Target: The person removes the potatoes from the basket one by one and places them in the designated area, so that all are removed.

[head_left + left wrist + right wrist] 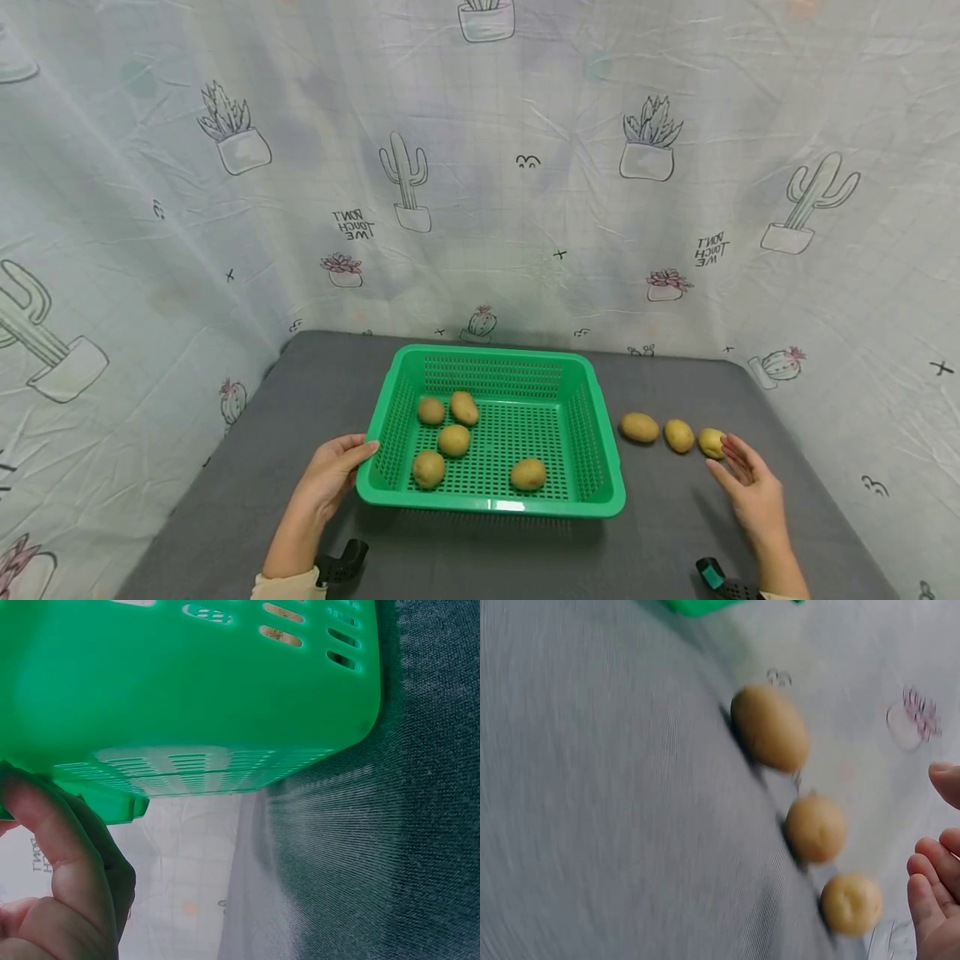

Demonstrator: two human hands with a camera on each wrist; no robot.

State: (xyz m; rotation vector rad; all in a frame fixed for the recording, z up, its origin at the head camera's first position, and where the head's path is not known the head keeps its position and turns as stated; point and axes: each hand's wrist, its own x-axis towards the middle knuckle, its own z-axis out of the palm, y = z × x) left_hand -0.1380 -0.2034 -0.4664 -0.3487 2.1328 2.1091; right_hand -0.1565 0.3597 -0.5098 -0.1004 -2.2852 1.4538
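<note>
My left hand (328,477) grips the left rim of a green plastic basket (480,503), thumb on top and fingers beneath, as the left wrist view also shows. Several potatoes lie inside, most toward the left, with one potato (528,474) near the front. To the right of the basket, three potatoes sit in a row on the table: an oval one (639,427), a middle one (678,436) and a right-hand one (712,443). Close by that last potato is my right hand (756,493), thumb and fingers apart. In the right wrist view a gap separates the hand (936,896) from it.
A dark grey cloth covers the table (465,567). Behind it and along both sides hangs a pale curtain (480,192) printed with potted cacti. Black bands circle both wrists, with a strap (341,562) on the left one.
</note>
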